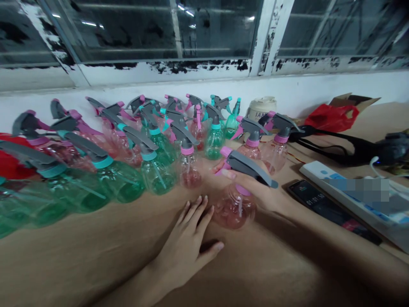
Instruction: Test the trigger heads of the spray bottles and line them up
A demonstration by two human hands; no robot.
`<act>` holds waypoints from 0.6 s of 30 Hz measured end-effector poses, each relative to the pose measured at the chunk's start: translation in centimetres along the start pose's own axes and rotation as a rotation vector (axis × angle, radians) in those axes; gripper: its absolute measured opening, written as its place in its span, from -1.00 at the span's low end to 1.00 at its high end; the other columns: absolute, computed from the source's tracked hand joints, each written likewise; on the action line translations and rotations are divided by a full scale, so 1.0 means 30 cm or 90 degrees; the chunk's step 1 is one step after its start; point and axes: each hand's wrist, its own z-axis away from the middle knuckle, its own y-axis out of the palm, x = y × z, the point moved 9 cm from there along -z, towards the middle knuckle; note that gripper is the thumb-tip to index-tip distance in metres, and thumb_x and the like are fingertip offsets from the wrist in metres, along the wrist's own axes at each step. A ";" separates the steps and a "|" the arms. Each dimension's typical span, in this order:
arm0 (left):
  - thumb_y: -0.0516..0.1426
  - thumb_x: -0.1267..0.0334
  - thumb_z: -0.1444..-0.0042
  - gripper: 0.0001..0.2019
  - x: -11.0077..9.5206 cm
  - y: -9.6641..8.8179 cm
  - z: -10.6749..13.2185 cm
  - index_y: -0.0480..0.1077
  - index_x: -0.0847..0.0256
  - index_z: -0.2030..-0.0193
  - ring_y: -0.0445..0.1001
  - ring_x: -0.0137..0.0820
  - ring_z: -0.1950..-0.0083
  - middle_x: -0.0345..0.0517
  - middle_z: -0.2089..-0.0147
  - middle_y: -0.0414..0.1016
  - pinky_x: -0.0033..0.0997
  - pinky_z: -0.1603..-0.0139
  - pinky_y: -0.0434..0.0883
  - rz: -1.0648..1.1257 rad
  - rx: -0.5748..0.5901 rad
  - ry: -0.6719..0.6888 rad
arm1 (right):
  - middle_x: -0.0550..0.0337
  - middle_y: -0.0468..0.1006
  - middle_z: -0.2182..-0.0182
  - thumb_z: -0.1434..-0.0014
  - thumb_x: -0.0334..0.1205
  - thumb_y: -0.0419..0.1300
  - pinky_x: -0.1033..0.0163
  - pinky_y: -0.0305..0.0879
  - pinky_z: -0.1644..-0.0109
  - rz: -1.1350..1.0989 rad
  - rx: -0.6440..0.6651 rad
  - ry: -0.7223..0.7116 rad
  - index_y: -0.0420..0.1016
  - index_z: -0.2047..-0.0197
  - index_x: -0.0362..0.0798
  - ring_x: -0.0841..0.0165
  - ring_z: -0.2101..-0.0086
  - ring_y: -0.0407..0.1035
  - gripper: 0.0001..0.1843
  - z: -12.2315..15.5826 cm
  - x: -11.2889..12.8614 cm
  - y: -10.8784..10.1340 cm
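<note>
My right hand (260, 187) is wrapped round the neck and trigger of a pink spray bottle (234, 211) with a grey and pink head. The bottle is upright, at or close to the table top. Just left of it, my left hand (190, 247) lies with fingers spread over the table, fingertips near the bottle's base and holding nothing. Beyond my hands stand several more spray bottles, among them a clear pink one (191, 168) and a green one (158, 177). Part of the held bottle's neck is hidden by my right fingers.
Green bottles (119, 181) crowd the left side of the brown table (128, 256). To the right lie a phone (319, 204), a white and blue box (338, 183), a black strap (338, 140) and a red plastic bag (334, 117). A white tub (262, 106) stands by the wall under the windows.
</note>
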 end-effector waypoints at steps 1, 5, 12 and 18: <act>0.01 -0.14 -0.24 -0.33 0.001 0.000 0.000 0.07 0.22 -0.35 -0.03 -0.06 -0.40 0.08 -0.41 -0.01 0.09 -0.32 0.03 0.003 0.000 -0.001 | 0.27 0.41 0.44 -0.15 0.01 0.19 0.21 0.24 0.25 0.000 -0.001 -0.006 0.41 0.36 0.03 0.35 0.38 0.29 -0.77 0.001 0.003 -0.001; 0.02 -0.14 -0.23 -0.32 0.000 0.003 -0.001 0.08 0.28 -0.34 -0.03 -0.04 -0.39 0.11 -0.40 0.00 0.08 -0.32 0.03 -0.002 0.010 -0.003 | 0.29 0.33 0.51 -0.16 0.00 0.17 0.22 0.20 0.28 0.019 -0.008 -0.024 0.35 0.47 0.01 0.38 0.43 0.22 -0.71 0.002 0.014 -0.006; 0.03 -0.14 -0.23 -0.33 -0.003 -0.002 -0.002 0.10 0.28 -0.34 0.00 -0.06 -0.39 0.13 -0.40 0.01 0.06 -0.32 0.04 -0.016 -0.005 0.004 | 0.29 0.33 0.52 -0.16 0.01 0.17 0.23 0.18 0.35 -0.006 0.005 -0.006 0.39 0.44 -0.01 0.40 0.46 0.22 -0.72 0.005 0.012 0.000; 0.04 -0.12 -0.23 -0.33 -0.002 0.005 -0.004 0.11 0.30 -0.32 -0.02 -0.04 -0.39 0.14 -0.40 -0.01 0.08 -0.32 0.03 -0.022 0.010 0.002 | 0.28 0.42 0.42 -0.17 -0.01 0.18 0.24 0.28 0.23 -0.030 -0.018 0.002 0.41 0.37 0.05 0.38 0.36 0.32 -0.79 0.011 0.000 -0.002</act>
